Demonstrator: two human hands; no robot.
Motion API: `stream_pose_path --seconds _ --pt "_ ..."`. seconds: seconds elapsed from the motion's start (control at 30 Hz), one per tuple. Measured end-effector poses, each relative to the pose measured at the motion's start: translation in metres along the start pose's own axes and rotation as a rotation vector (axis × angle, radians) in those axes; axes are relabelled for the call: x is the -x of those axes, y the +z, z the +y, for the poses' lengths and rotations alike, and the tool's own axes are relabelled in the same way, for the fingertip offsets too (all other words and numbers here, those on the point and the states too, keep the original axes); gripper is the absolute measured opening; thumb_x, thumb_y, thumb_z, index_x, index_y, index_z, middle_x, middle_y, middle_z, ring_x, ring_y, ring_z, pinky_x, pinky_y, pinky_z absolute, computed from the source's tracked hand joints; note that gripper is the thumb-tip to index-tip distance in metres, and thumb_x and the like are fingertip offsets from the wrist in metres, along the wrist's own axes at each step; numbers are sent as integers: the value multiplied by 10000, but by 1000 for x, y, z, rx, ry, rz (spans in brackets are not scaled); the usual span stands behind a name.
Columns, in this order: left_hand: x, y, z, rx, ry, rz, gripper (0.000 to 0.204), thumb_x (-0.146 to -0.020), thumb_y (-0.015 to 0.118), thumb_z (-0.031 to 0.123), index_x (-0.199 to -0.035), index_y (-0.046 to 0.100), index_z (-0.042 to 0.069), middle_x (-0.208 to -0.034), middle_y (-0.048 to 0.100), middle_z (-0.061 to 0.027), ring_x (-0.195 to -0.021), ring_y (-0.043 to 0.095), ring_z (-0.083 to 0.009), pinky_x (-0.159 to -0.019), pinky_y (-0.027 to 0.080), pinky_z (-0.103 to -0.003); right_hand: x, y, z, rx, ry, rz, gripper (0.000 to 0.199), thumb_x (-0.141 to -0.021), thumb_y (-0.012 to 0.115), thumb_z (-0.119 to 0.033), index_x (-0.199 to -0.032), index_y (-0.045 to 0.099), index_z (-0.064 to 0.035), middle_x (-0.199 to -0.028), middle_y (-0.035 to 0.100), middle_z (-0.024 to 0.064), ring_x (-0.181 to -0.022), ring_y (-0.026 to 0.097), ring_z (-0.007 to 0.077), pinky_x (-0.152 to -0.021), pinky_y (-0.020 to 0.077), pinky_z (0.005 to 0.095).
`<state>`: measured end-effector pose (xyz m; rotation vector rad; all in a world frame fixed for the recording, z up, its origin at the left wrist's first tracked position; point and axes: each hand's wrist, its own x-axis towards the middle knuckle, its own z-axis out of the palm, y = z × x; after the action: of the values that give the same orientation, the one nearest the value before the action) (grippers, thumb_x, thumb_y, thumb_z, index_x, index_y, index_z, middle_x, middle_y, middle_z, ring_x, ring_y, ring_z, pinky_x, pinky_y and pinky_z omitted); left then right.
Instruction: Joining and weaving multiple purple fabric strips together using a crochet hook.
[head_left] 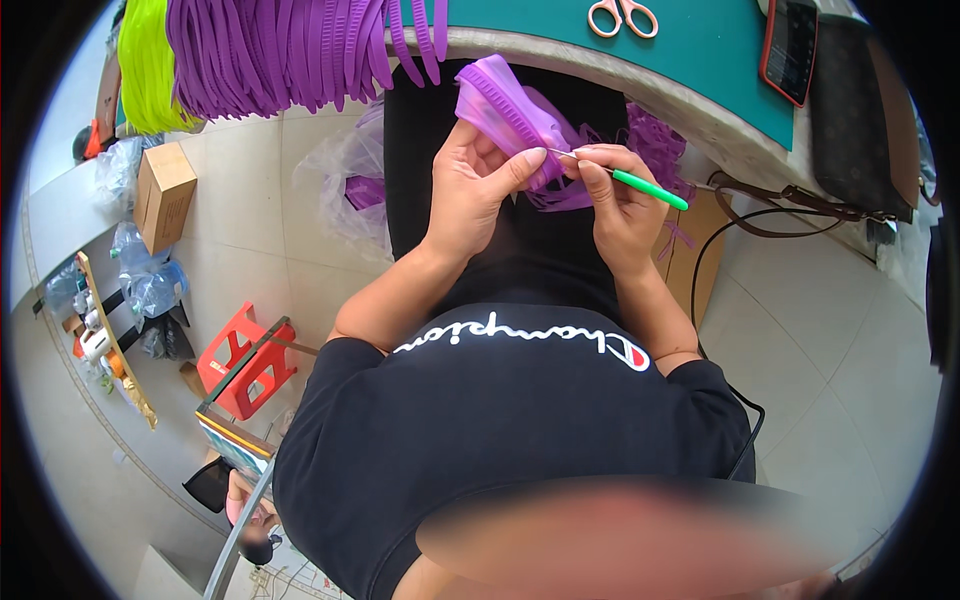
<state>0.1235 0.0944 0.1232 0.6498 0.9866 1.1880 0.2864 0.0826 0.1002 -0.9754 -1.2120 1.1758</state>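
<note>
Head view: a person works a green-handled hook tool [640, 184] into a purple strip piece [505, 110] over the lap.

Left hand [470, 190] pinches the piece, right hand [620, 205] closed on the one tool; many purple strips [290, 50] hang far left, apparently unworked. One pair of scissors [622, 16] lies on the table [700, 60].

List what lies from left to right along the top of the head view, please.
Neon yellow strips → hanging purple strips → pink-handled scissors → phone in red case → dark brown bag.
</note>
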Motion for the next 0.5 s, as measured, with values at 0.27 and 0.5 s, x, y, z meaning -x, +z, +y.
stream_pose_path --seconds 0.27,0.5 --pt "-1 -4 -11 -175 200 -29 406 -860 645 -46 -1235 494 -4 -1071 645 -113 -961 652 -169 -822 547 -290 -10 2 -4 525 -409 -58 74 -862 665 -11 -935 658 0 -958 682 147 -842 671 254 -765 538 324" --pt "11 -23 -14 -298 70 -77 627 -855 631 -62 -1423 402 71 -986 645 -82 -860 644 -133 -782 542 -259 -34 -48 5 727 -646 226 65 -909 608 -6 -973 610 3 -1007 686 199 -955 683 308 -851 557 389"
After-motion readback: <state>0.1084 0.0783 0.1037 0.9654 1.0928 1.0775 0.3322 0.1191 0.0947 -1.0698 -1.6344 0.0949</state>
